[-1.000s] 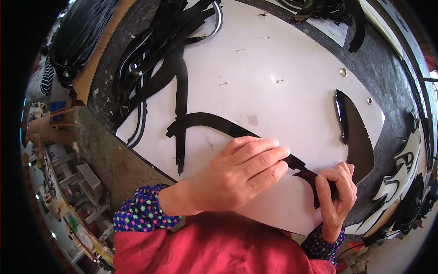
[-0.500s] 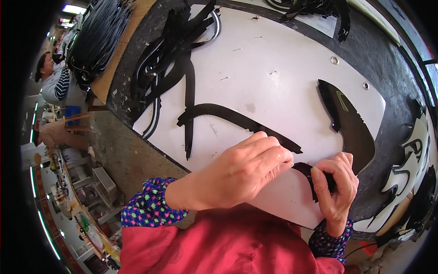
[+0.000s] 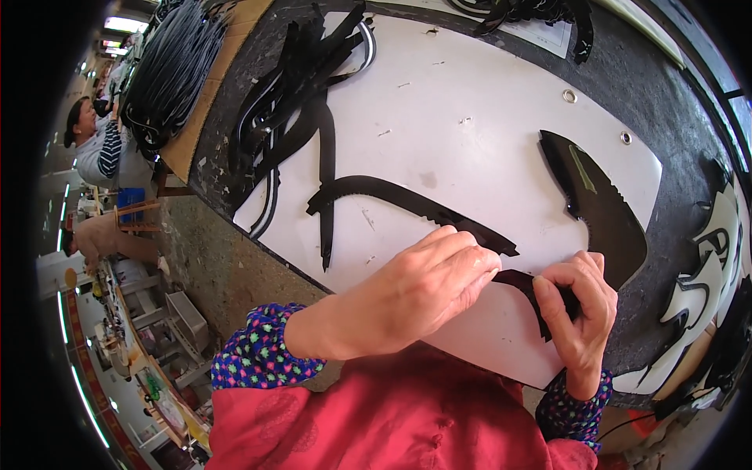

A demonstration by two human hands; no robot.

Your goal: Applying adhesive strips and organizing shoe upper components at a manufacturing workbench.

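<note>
My left hand (image 3: 423, 291) is closed in a pinch over the near part of the white board; whatever its fingertips hold is too small or hidden to make out. Just beside those fingertips lies one end of a curved black material piece (image 3: 520, 282). My right hand (image 3: 581, 307) grips that piece between thumb and bent fingers, which cover much of it. Beyond my left hand, a long curved black strip (image 3: 384, 191) with a notched edge rests on the board. To the right is a broad dark panel (image 3: 613, 235) with a curved, notched edge.
The white board (image 3: 470, 157) has metal eyelets (image 3: 570, 96) at its right. A tangled pile of black strips (image 3: 294, 102) lies at the far left, near a big black bundle (image 3: 174, 74). White and black cut pieces (image 3: 701, 282) sit at right. Another person (image 3: 98, 145) is at far left.
The view has shifted slightly. Both hands keep nearly the same pose, and a little more of the curved black piece shows between them.
</note>
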